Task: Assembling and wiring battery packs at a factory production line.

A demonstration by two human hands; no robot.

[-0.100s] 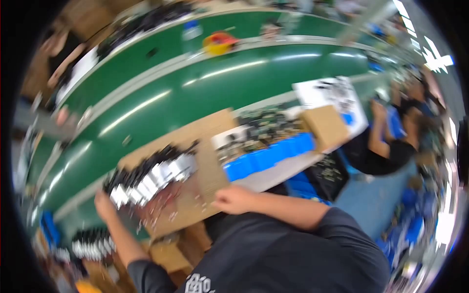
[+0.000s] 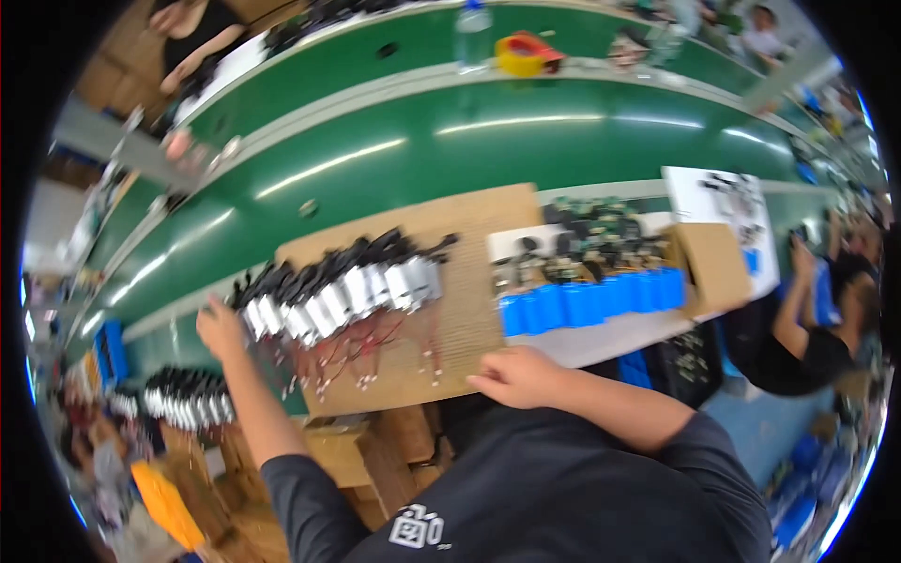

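Beside the left end of a row of white packs (image 2: 328,305) with black cables and thin red wires is my left hand (image 2: 221,330). Its fingers are blurred, and I cannot tell whether they grip anything. The packs lie on a brown cardboard sheet (image 2: 479,281) at the bench's near edge. My right hand (image 2: 518,377) is closed at the sheet's near right corner, fingers curled in; what is in them, if anything, is hidden. Just beyond it stands a row of blue packs (image 2: 591,302) with green circuit boards (image 2: 587,225) behind them.
A cardboard box (image 2: 718,267) and a white sheet with small black parts (image 2: 765,235) lie to the right. Further white packs (image 2: 192,408) stand at lower left. A bottle (image 2: 472,42) and yellow tape roll (image 2: 521,56) sit on the far ledge. A co-worker (image 2: 817,328) works at right.
The whole view has swung, so the bench and its things appear further right and slightly higher. Both my hands keep about the same places by the cardboard sheet.
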